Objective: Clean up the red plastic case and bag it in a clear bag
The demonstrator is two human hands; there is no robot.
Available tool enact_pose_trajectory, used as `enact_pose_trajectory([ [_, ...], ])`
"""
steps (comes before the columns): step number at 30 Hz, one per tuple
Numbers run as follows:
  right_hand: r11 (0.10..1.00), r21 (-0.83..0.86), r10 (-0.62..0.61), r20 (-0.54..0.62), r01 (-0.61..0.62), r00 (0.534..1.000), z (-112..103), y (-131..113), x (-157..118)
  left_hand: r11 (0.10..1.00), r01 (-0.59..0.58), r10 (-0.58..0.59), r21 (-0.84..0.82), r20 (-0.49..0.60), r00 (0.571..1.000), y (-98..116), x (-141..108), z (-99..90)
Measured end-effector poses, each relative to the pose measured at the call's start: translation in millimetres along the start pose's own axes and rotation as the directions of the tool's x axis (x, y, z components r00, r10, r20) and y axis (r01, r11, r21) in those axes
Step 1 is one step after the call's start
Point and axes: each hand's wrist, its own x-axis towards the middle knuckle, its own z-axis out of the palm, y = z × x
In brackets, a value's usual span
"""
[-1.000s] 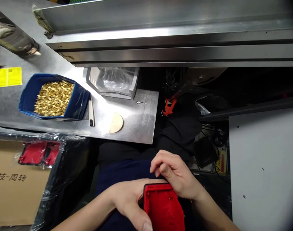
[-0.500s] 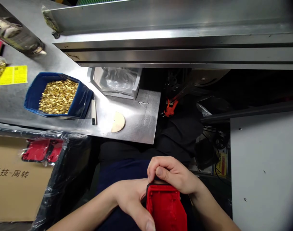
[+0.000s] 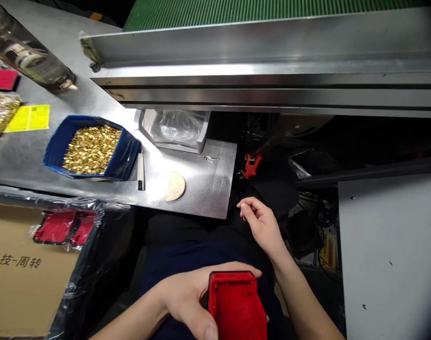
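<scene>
My left hand [image 3: 190, 295] is wrapped round a red plastic housing [image 3: 236, 302] with a black edge, its open hollow side facing up, low over my lap. The thumb lies along the near left side, and the fingers reach behind its far edge. My right hand [image 3: 259, 224] is apart from the housing, above my dark trousers near the table corner. Its fingers are curled, with thumb and forefinger pinched together; whatever may be between them is too small to make out. Beyond that hand lies an orange-handled tool [image 3: 250, 166].
Left on the metal table [image 3: 215, 203] are a blue bin [image 3: 52, 151] of small brass parts, a grey bin [image 3: 201, 144] with clear bags, a cutter-like strip [image 3: 140, 171] and a half-round pale piece [image 3: 175, 185]. A conveyor [image 3: 272, 71] crosses ahead. A carton [image 3: 27, 293] holds bagged red parts.
My right hand has left the far edge of the red housing and moved forward. My left hand still holds the housing, now slightly further left. The view has tilted up a little.
</scene>
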Motion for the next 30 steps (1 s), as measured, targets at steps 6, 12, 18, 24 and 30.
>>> enact_pose_trajectory([
  [6, 0.938, -0.300, -0.195, -0.046, 0.172, 0.980, 39, -5, 100, 0.999, -0.044, 0.046, 0.021, -0.125, 0.991, 8, -5, 3.2],
  [12, 0.866, -0.467, -0.208, -0.011, 0.179, 0.978, 62, -12, 165, 0.994, -0.106, 0.102, -0.005, -0.235, 0.967, 5, -11, 6.6],
  [18, 0.864, -0.483, -0.132, 0.050, 0.140, 0.990, 42, 2, 135, 0.996, -0.089, 0.090, 0.013, -0.248, 0.965, 1, -11, 4.1],
  [24, 0.950, -0.301, -0.055, 0.100, 0.083, 0.993, 7, -2, 65, 0.999, -0.047, 0.044, -0.005, -0.265, 0.963, 1, -8, 3.5],
  [30, 0.996, -0.056, 0.083, 0.163, -0.075, 0.983, -42, -48, -46, 0.997, -0.027, 0.047, 0.075, -0.277, 0.960, 2, -4, 2.3],
])
